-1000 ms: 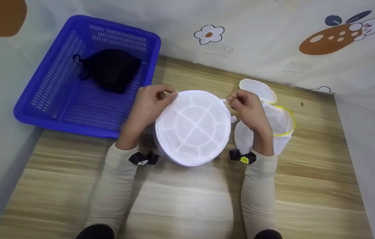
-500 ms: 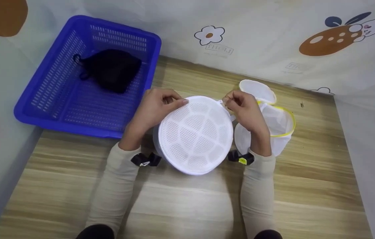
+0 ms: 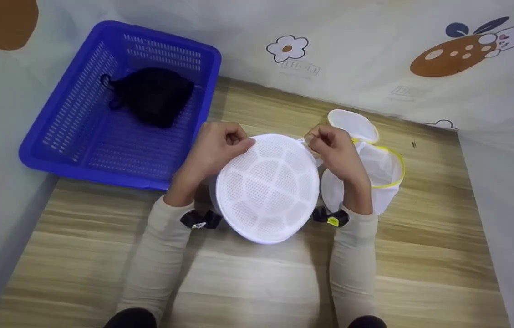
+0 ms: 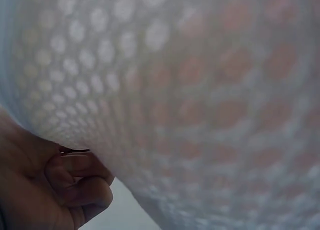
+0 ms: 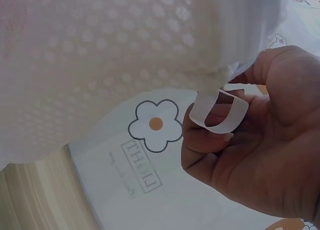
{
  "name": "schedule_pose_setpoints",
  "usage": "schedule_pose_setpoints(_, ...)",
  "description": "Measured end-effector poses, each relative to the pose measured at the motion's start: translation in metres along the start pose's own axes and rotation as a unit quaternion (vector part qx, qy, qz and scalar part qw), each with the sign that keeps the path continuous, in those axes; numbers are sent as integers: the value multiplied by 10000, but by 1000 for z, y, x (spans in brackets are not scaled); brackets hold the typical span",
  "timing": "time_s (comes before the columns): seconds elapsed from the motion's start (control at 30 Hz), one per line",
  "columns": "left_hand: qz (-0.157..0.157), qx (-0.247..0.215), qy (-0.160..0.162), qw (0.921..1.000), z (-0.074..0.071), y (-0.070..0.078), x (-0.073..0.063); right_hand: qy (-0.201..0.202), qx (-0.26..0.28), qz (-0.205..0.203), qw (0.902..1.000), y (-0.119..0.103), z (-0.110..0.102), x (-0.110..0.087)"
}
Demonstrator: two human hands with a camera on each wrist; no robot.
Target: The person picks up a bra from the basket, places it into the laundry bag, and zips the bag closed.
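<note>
A round white mesh laundry bag (image 3: 268,189) is held up in the middle of the head view, its ribbed round end towards me. My left hand (image 3: 213,148) pinches its upper left rim between thumb and curled fingers. At the upper right edge, my right hand (image 3: 336,150) grips the bag's border. From that border a white strap loop (image 5: 235,120) hangs beside the curled fingers in the right wrist view. Mesh fills most of the left wrist view, with the left hand (image 4: 70,185) at its lower edge; the fingertips there are partly hidden.
A blue plastic basket (image 3: 118,175) at the back left contains a black drawstring pouch (image 3: 154,95). Right of the bag lie a white mesh bag with yellow trim (image 3: 386,193) and a small white mesh piece (image 3: 352,125). A patterned sheet (image 3: 357,54) hangs behind the wooden table (image 3: 439,255).
The mesh bag has tilted, its lower edge coming down towards me. My left hand has shifted slightly right along the rim, and my right hand slightly left. The other things have stayed put.
</note>
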State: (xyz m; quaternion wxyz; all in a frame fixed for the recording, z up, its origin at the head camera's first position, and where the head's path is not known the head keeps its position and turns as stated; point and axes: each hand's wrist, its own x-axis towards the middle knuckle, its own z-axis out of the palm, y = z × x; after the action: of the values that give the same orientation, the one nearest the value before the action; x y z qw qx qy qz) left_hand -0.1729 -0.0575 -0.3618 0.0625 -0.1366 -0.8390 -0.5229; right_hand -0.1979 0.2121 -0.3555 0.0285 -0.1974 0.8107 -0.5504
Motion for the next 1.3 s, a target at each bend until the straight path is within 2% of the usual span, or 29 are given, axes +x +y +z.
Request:
schedule_pose_setpoints(0.23, -30, -66, 68, 10000, -1, -1, 1, 37, 76, 111, 9999, -1, -1, 0)
schedule_pose_setpoints(0.3, -30, -41, 113, 9999, -3, -2, 1, 20, 26, 186, 9998, -11, 0, -2)
schedule_pose_setpoints(0.37, -31, -10, 170, 9998, -3, -3, 1, 23, 13, 170, 9999, -11, -1, -2)
schedule_pose_setpoints(0.47, -57, -2, 184, 9998, -4, -3, 0, 6, 26, 130, 9999, -11, -1, -2)
schedule_pose_setpoints(0.53, -71, 11, 179, 9998, -4, -3, 1, 12, 70, 71, 9999, -1, -3, -1)
schedule_pose_setpoints(0.87, -31, 57, 368, 9993, -7, -6, 1, 16, 230, 38, 9997, 0, -4, -2)
schedule_pose_setpoints(1.3, -139, -65, 464, 9988, -8, -6, 2, 52, 128, 72, 9999, -2, -6, -2)
